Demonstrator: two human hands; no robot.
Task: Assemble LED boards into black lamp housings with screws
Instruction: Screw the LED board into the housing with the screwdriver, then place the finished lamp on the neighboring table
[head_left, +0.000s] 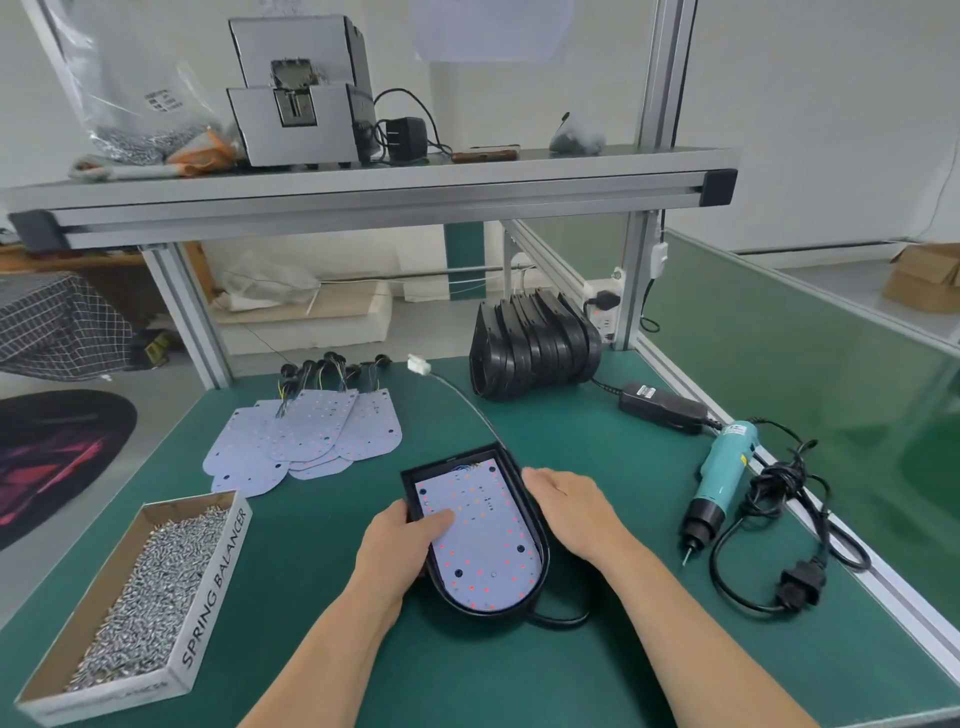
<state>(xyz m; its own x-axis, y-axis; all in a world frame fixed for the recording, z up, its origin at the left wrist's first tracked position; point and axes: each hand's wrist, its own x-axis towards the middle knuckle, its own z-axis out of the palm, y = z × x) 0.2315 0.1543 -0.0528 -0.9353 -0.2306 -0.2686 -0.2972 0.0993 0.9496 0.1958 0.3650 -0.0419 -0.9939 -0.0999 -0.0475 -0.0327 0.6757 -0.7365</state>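
Nearest to us, both hands are on the black lamp housing (452, 459), which lies flat on the green table (571, 675) in front of the person. The left hand (400, 540) grips its left wall, and the thumb presses on the LED board (483, 551) already lying inside. The right hand (576, 514) rests along the right wall with relaxed, nearly straight fingers and clamps nothing.

The housing looks like a rigid, smooth shell, square at the far end and rounded at the near end. We judge that it is light but a little slippery, so the outer walls are the good place to hold it. The board is a thin, pale, flat sheet with small red and orange dots and dark screw holes. It seems stiff but delicate, so we would press only between the dots.

At the left stands a cardboard box (215, 587) of shiny metal screws (150, 587). At the right lies a turquoise electric screwdriver (719, 467) with a coiled black cable.

Farther away, loose boards (306, 436) lie fanned out with wires at their far ends, and empty housings (535, 348) are stacked on edge. Above them is an aluminium shelf (363, 192).
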